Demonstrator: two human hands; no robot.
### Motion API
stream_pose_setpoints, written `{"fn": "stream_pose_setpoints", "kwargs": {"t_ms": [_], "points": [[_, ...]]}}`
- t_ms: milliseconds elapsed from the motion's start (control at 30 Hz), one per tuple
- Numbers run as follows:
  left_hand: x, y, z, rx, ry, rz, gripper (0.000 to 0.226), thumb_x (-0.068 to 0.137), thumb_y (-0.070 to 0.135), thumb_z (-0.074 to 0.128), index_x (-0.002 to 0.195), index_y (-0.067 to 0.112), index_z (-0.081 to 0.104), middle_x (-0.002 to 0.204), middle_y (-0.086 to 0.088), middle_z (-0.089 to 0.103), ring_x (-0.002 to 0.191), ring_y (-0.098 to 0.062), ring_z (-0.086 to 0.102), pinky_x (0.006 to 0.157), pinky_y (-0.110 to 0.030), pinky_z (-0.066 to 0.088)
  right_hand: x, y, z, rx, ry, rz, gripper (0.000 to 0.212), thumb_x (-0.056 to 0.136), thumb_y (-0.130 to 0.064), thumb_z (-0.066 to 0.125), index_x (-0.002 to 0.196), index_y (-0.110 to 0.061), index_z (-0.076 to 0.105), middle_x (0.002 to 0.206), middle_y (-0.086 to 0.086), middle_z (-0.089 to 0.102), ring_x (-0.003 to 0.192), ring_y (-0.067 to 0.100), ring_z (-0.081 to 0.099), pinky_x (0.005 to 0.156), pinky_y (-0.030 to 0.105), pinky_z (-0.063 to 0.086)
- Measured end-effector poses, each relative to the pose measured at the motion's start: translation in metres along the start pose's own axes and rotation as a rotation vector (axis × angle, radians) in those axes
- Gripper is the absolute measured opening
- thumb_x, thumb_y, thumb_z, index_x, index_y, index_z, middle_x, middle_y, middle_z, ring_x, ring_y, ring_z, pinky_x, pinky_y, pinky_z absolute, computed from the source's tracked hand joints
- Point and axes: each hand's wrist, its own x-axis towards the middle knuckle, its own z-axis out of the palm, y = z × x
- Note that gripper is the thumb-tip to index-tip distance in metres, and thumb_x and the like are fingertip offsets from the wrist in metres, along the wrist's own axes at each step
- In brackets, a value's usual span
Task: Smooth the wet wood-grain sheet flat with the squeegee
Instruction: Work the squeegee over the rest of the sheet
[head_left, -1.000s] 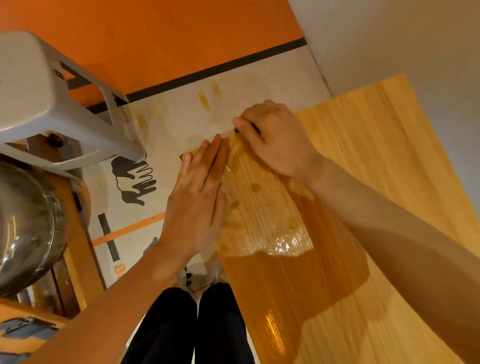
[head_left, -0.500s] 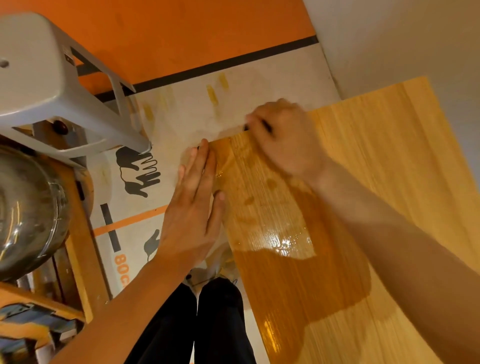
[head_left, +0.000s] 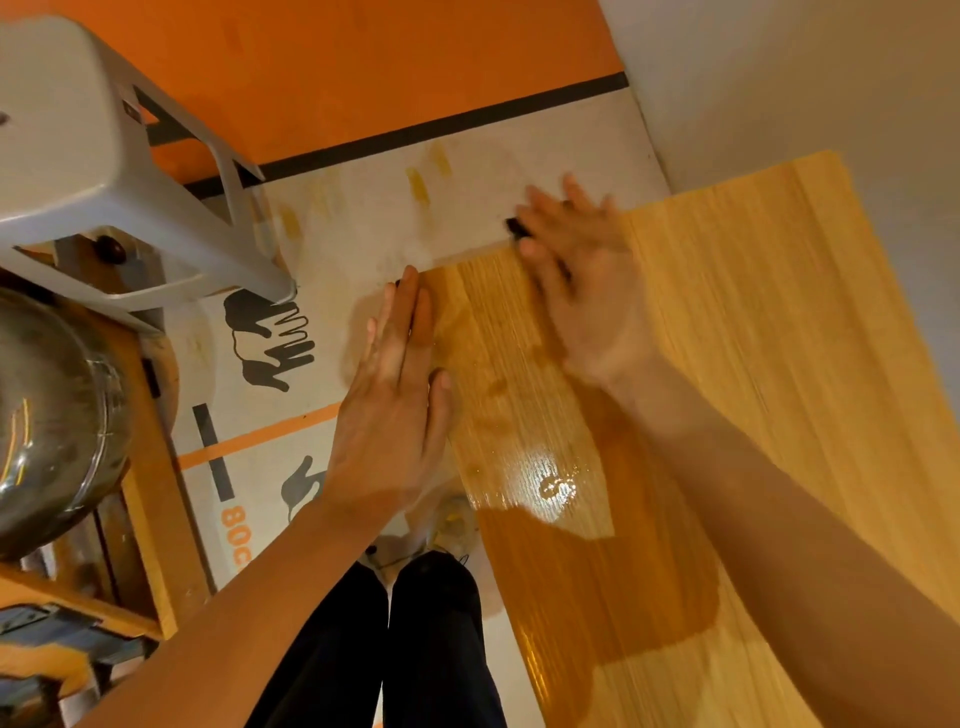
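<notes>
Fingers (head_left: 402, 322) of our left hand (head_left: 389, 410) lie straight and together, pressed flat along the left edge of the sheet (head_left: 701, 415), holding nothing. Our right hand (head_left: 582, 291) is blurred at the sheet's top edge; its fingers look spread, and a small black piece, perhaps the squeegee (head_left: 515, 227), shows at their tips, but we cannot tell whether they grip it. At far left we see a shiny steel pot (head_left: 52, 415) on a wooden shelf (head_left: 150, 519); its contents are hidden from us. Wet gloss (head_left: 550, 478) shines on the sheet between our forearms, nearer us than both hands. On the printed mat (head_left: 363, 228) beneath, we read orange characters "80C" (head_left: 236, 538) beside dark hand-shaped prints (head_left: 270, 338). A grey stool (head_left: 78, 135) stands at upper left, and our dark trouser legs (head_left: 395, 649) show below.
</notes>
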Motion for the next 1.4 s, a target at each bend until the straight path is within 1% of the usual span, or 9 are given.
{"fn": "stream_pose_setpoints", "kwargs": {"t_ms": [100,333,433,667,867,1100,1267,1333,1400], "points": [[0.0,-0.002,0.0,0.032,0.004,0.021,0.059,0.109,0.028,0.03,0.16,0.002,0.015,0.17,-0.011,0.007,0.158,-0.025,0.005,0.118,-0.059,0.034,-0.003,-0.024,0.019,-0.004,-0.082,-0.171,0.04,0.101,-0.028,0.04,0.131,-0.011,0.059,0.141,0.007,0.053,0.14,0.025,0.035,0.119,0.041,0.016],[0.002,-0.001,0.005,0.008,0.029,0.027,0.057,0.109,0.026,0.029,0.159,0.0,0.018,0.169,-0.014,0.009,0.158,-0.028,0.006,0.119,-0.059,0.03,-0.116,-0.023,-0.01,0.027,-0.151,-0.144,0.038,0.1,-0.019,0.052,0.136,-0.011,0.053,0.148,0.004,0.044,0.146,0.021,0.026,0.12,0.048,0.018],[0.002,-0.002,0.002,0.042,0.032,0.043,0.057,0.109,0.024,0.031,0.159,-0.001,0.018,0.169,-0.015,0.01,0.158,-0.028,0.007,0.12,-0.058,0.03,-0.089,-0.005,-0.013,-0.023,-0.213,-0.233,0.038,0.1,-0.023,0.049,0.136,-0.01,0.054,0.147,0.007,0.045,0.144,0.025,0.029,0.121,0.046,0.016],[0.001,0.001,-0.001,0.091,0.026,0.045,0.058,0.108,0.025,0.028,0.159,-0.001,0.019,0.169,-0.015,0.011,0.158,-0.027,0.007,0.121,-0.053,0.031,-0.004,0.004,0.002,-0.12,0.096,0.204,0.038,0.102,-0.02,0.04,0.138,-0.01,0.05,0.15,0.01,0.041,0.145,0.028,0.025,0.121,0.046,0.011],[-0.003,0.005,-0.005,0.05,0.001,-0.01,0.06,0.109,0.03,0.029,0.161,0.005,0.011,0.171,-0.006,0.004,0.158,-0.017,0.003,0.126,-0.05,0.021,-0.079,-0.002,-0.011,-0.079,-0.177,-0.217,0.039,0.101,-0.018,0.045,0.139,-0.009,0.048,0.149,0.009,0.042,0.144,0.025,0.027,0.12,0.042,0.013],[-0.011,0.003,-0.006,0.026,-0.065,0.031,0.067,0.109,0.031,0.032,0.16,0.002,0.002,0.17,-0.012,-0.006,0.158,-0.024,0.002,0.125,-0.054,0.023,-0.101,0.05,-0.054,-0.088,0.186,0.487,0.042,0.101,-0.018,0.036,0.141,-0.011,0.045,0.153,0.01,0.036,0.146,0.03,0.021,0.118,0.041,0.006],[-0.011,0.009,-0.005,0.057,-0.065,-0.035,0.066,0.109,0.031,0.032,0.161,0.01,-0.002,0.17,0.002,-0.013,0.157,-0.012,-0.002,0.126,-0.049,0.023,-0.145,-0.054,0.0,-0.07,-0.009,0.102,0.043,0.096,-0.005,0.05,0.139,-0.007,0.048,0.15,0.01,0.04,0.145,0.028,0.025,0.121,0.046,0.012],[-0.009,0.009,-0.004,0.086,-0.061,-0.04,0.066,0.109,0.035,0.031,0.161,0.012,-0.001,0.168,0.007,-0.014,0.155,-0.005,-0.006,0.127,-0.046,0.02,-0.154,-0.052,-0.003,-0.05,-0.112,-0.06,0.043,0.099,-0.012,0.052,0.141,-0.01,0.047,0.151,0.006,0.039,0.146,0.022,0.023,0.12,0.047,0.017],[-0.007,0.009,-0.003,0.089,-0.06,-0.035,0.066,0.108,0.038,0.03,0.16,0.013,-0.001,0.167,0.008,-0.013,0.153,-0.002,-0.007,0.128,-0.043,0.016,-0.153,-0.019,-0.021,-0.075,-0.113,-0.012,0.042,0.099,-0.012,0.053,0.141,-0.011,0.047,0.152,0.004,0.038,0.147,0.02,0.022,0.121,0.044,0.015]]}}
